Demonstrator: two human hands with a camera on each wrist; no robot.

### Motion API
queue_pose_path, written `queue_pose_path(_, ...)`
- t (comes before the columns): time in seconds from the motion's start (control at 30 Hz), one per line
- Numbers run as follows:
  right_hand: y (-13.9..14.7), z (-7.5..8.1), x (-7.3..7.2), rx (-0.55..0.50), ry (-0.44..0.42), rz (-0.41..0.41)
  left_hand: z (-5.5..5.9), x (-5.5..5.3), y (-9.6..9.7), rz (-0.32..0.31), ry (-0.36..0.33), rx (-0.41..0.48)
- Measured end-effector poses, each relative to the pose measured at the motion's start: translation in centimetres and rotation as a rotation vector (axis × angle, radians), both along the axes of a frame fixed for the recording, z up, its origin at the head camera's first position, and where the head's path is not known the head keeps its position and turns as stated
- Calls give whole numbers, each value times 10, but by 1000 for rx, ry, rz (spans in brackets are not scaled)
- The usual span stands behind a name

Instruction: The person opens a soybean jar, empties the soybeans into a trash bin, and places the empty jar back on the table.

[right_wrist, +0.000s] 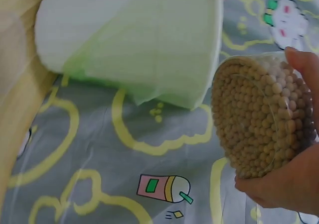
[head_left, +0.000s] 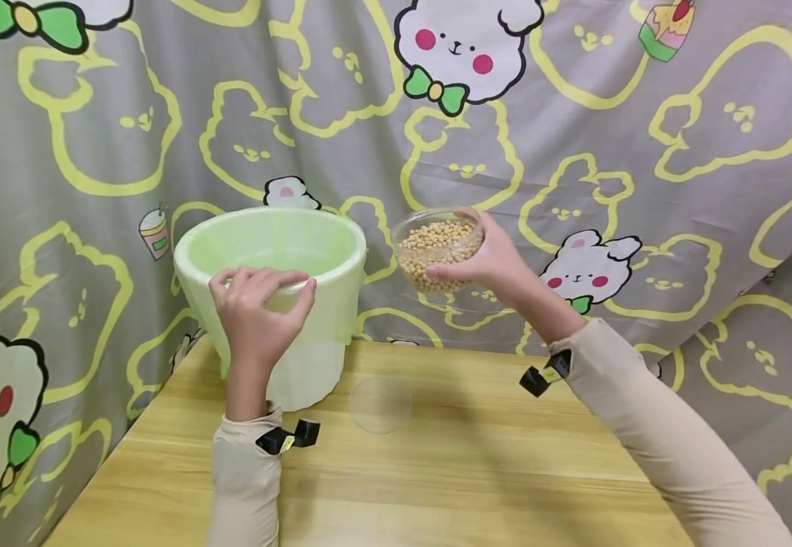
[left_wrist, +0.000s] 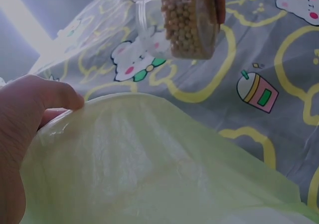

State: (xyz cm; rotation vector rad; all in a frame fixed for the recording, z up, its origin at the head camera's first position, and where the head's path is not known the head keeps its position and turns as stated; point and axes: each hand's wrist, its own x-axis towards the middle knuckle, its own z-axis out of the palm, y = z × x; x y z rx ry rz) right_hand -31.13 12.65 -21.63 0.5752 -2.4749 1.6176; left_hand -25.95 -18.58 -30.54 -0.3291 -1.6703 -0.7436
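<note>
A white bin [head_left: 313, 349] lined with a thin pale green bag [head_left: 266, 247] stands upright at the table's left. My left hand [head_left: 259, 311] grips its near rim, fingers over the edge and thumb on the outer side. To the right of the bin, my right hand [head_left: 487, 258] holds up a clear round tub [head_left: 405, 262] of soybeans [head_left: 440, 237]. The tub tilts slightly toward the bin, and its top has no lid on. In the right wrist view the beans [right_wrist: 249, 119] show through the tub's bottom, thumb and fingers round its side.
A clear round lid [head_left: 380, 405] lies flat on the wooden table [head_left: 478, 471], just right of the bin's base. Behind and beside the table hangs a grey curtain [head_left: 354, 167] with cartoon bears and rabbits. Each sleeve cuff carries a small black camera [head_left: 289, 436].
</note>
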Motion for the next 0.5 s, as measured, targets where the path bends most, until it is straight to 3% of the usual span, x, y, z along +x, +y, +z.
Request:
queue_pose_path(0.23,-23,15,-19,130,115,7,0,1,0,2,2,-7)
queue_pose_path(0.5,-39,31,-33,217,97,33,-2,0,0,-1,-4,-2)
